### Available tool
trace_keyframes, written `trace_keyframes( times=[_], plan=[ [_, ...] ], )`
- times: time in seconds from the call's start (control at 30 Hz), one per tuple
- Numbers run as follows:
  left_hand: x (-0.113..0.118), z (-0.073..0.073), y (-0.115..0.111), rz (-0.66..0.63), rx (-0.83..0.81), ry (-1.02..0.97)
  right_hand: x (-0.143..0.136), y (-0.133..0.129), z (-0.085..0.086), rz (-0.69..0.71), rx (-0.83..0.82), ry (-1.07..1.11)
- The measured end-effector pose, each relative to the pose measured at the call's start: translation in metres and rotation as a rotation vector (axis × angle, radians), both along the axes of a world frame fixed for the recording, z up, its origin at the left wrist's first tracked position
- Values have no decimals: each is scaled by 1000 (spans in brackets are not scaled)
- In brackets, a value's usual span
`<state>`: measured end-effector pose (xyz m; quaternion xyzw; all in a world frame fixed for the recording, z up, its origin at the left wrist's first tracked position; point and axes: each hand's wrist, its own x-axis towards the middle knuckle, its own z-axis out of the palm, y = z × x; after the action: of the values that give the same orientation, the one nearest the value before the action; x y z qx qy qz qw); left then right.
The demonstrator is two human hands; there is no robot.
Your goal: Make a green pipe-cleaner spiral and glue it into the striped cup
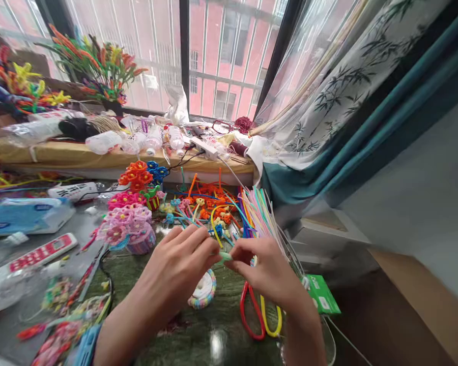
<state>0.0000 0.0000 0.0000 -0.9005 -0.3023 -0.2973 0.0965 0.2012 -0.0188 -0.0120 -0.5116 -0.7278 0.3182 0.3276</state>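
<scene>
A short light green fuzzy stem is stretched between my two hands above the dark green table. My left hand pinches its left end, and my right hand grips the right end between thumb and index finger. Below and between the hands sits a small round pot with a pastel striped rim and a white inside, partly covered by my left hand. Beneath my right hand lie a red loop and a yellow loop.
Pink flowers in a pot stand left of my hands. Orange pieces and a bundle of pastel stems lie behind them. A tissue pack and bottles fill the left. A green card is at the right edge.
</scene>
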Motion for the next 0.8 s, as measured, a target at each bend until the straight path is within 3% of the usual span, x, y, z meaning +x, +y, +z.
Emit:
trace_keyframes(
  times=[0.17, 0.4, 0.67, 0.8],
  plan=[
    [-4, -13, 4, -122, -83, -133, 1, -3, -1, -14, 19, 52],
    [-14, -5, 6, -170, -227, -159, 7, -4, -5, -2, 50, 130],
    [-18, 0, 1, -112, -318, -299, 5, -2, -7, 9, 37, 349],
    [-15, 4, -3, -60, -255, -349, 2, -3, -6, -4, 62, 380]
  ],
)
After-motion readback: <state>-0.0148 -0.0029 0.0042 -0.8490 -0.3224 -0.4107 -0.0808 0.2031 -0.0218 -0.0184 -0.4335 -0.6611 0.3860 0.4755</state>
